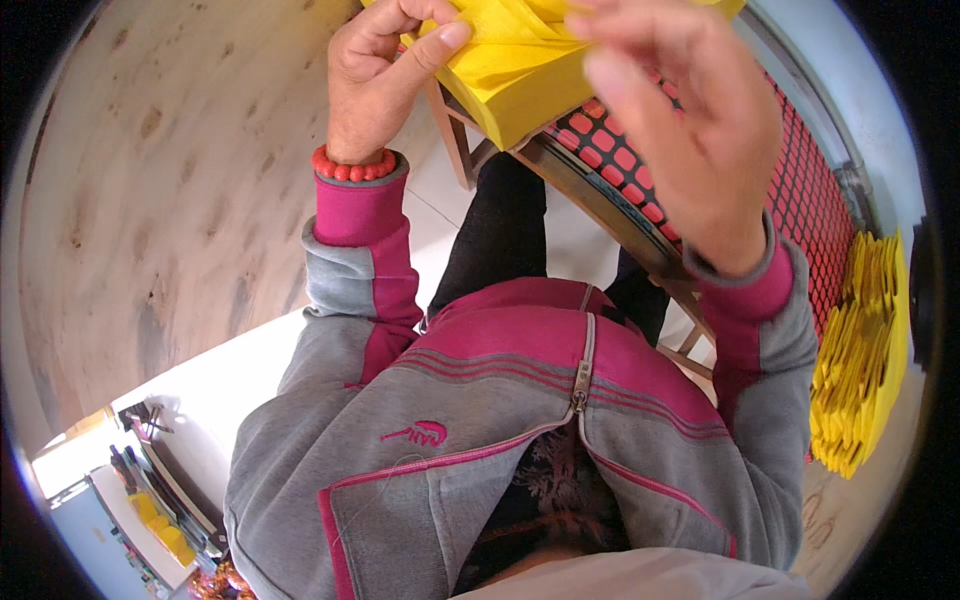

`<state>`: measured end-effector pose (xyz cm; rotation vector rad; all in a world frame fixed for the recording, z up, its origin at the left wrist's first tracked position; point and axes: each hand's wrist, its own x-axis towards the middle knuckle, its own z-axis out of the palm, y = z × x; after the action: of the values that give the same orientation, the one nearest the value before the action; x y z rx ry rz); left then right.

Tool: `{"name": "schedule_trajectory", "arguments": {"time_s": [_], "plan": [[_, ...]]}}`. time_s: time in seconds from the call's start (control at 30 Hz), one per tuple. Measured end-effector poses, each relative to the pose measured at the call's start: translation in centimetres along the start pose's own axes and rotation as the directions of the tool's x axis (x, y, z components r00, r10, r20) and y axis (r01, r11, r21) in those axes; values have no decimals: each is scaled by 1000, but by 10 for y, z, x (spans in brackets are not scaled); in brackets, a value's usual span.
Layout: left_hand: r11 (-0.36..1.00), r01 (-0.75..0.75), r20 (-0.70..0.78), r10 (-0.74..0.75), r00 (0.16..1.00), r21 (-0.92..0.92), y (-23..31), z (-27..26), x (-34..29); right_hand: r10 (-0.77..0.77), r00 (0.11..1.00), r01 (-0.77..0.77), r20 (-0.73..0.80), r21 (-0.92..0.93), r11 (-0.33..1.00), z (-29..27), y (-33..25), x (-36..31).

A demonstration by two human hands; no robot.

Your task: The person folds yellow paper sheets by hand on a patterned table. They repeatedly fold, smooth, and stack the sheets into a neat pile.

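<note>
A bright yellow folded cloth piece [505,95], perhaps a fabric bag, lies at the top middle over the corner of a table covered in a red-and-black patterned cloth [635,165]. At its left edge, my left hand [375,85] pinches the yellow fabric between thumb and fingers. My right hand [690,130] is raised over the piece's right side and blurred by motion; its thumb and forefinger look apart, with nothing visible between them. A red bead bracelet [352,168] circles my left wrist.
Several folded yellow pieces [860,360] stand in a stack at the right, beside the patterned cloth. A large pale wooden board [180,200] fills the left. Wooden legs [455,140] stand under the table. A shelf with small items [150,510] is at lower left.
</note>
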<state>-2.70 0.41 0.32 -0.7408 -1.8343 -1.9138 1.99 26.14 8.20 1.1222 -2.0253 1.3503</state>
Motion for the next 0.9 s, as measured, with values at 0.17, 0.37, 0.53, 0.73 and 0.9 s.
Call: {"name": "schedule_trajectory", "arguments": {"time_s": [0.17,0.37,0.53,0.73,0.9], "plan": [[1000,-13,0,13,1000,23,2,-1,2,85,954,-128,287,136,982,4,-27,-63],[999,-43,-77,45,996,32,-1,1,4,376,798,-449,472,47,892,15,27,-159],[994,-105,-187,106,977,16,-6,6,11,618,786,-564,29,-376,735,9,78,-228],[982,-184,-239,188,953,41,-3,13,18,483,856,-460,-185,-699,547,7,124,-249],[984,-174,-201,178,963,34,0,10,11,511,854,-393,-100,-768,505,19,160,-265]]}}
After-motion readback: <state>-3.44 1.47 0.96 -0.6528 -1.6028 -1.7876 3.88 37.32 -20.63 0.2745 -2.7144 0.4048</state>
